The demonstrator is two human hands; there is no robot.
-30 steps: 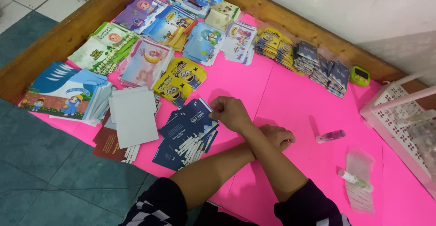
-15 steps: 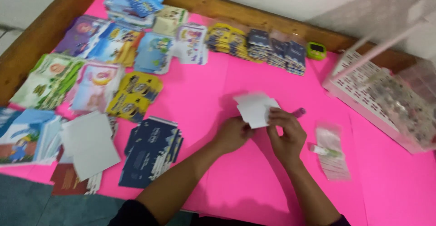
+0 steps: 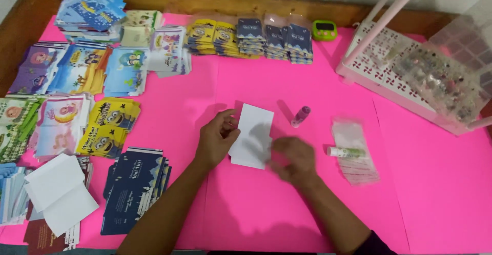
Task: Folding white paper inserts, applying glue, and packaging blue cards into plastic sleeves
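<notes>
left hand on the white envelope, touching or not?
Touching. The head view shows the left hand with its fingers lying on the left edge of the white envelope, no pink showing between them.

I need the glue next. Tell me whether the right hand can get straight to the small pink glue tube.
Probably yes. The right hand lies just below the small pink glue tube, with only bare pink table cover between them; nothing blocks it.

white envelope on pink table cover; navy envelopes near left; yellow cartoon-print envelopes; green timer far.
</notes>
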